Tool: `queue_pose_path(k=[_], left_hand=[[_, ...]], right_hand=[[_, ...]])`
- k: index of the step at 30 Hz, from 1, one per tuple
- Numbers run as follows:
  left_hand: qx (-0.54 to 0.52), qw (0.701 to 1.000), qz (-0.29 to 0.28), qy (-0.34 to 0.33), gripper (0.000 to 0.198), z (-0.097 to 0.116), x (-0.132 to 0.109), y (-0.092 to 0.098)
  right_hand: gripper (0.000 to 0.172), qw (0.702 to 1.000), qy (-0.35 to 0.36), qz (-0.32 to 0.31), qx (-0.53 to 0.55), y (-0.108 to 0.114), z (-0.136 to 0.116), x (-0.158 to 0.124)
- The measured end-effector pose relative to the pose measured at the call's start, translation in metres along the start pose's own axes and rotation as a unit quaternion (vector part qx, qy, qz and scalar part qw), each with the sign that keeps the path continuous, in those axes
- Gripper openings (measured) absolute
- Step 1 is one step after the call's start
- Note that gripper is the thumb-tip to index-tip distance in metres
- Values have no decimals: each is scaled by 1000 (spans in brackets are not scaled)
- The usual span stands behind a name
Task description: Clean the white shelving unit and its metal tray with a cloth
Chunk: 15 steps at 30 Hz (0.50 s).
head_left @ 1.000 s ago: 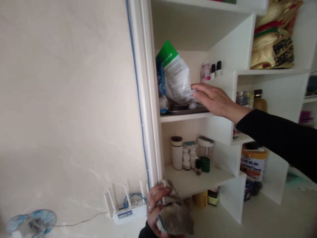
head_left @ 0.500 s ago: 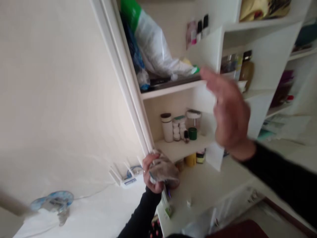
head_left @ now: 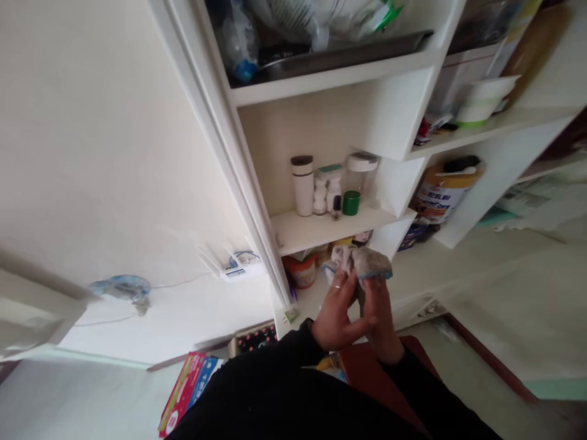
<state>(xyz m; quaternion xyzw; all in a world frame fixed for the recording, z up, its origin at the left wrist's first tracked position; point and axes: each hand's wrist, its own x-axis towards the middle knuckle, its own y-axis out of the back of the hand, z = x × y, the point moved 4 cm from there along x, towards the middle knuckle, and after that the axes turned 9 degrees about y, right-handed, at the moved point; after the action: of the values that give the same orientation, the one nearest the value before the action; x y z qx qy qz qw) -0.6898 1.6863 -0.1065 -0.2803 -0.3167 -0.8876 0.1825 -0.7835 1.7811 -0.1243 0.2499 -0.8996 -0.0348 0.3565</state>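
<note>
The grey-brown cloth lies bunched just beyond both hands' fingertips, before the lower shelf. The left hand pinches its near side; the right hand meets its blue edge, fingertips hidden, so I cannot tell its grip.

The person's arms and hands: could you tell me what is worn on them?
Both sleeves are plain black and reach about to the wrists. The left hand wears a thin, light-coloured ring. Neither it nor the right hand has a glove.
</note>
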Motion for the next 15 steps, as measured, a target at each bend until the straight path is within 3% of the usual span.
queue_pose_path(k=[1, 3, 6, 8, 11, 15], left_hand=[[8, 1000, 8, 8, 94, 1, 2, 3], [6, 998, 52, 27, 76, 3, 4, 14], [-6, 989, 142, 31, 32, 9, -2, 42], [6, 979, 203, 18, 23, 13, -11, 64], [61, 962, 265, 15, 20, 15, -26, 94], [132, 945, 296, 36, 20, 12, -36, 125]], right_hand=[[55, 999, -21, 42, 20, 8, 3, 3], [52, 992, -42, 97, 71, 15, 4, 13], [48, 993, 19, 85, 80, 12, -10, 41], [44, 993, 98, 47, 41, 8, -20, 66], [42, 973, 211, -66, -67, -9, -29, 103], [29, 930, 254, -183, -193, -37, -33, 143]])
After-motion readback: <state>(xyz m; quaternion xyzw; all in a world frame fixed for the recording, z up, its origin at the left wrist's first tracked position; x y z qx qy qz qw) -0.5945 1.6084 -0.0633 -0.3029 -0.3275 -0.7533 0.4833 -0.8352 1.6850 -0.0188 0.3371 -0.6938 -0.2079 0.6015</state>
